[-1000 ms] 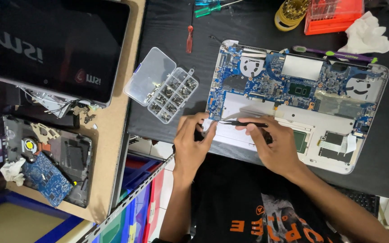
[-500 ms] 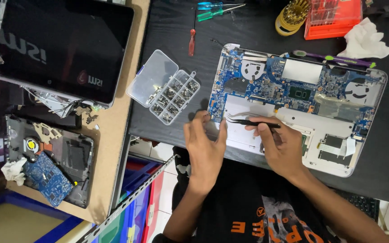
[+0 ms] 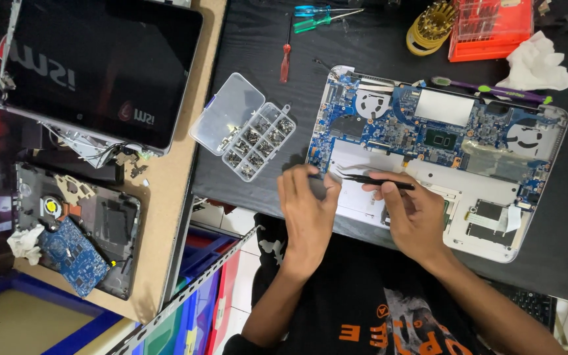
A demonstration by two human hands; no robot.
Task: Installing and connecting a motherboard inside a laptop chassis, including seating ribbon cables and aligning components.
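Black tweezers [image 3: 376, 180], pinched by right hand [image 3: 415, 217], lay crosswise, tips leftward just beside left hand [image 3: 307, 210], its fingers flat together on the opened laptop [image 3: 534, 217].

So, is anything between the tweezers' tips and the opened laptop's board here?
Nothing visible. The right hand holds the black tweezers, their tips over the bare lower-left part of the opened laptop. The left hand rests beside them at the near-left edge, not across their path.

Dark laptop screen [image 3: 100, 66], far left
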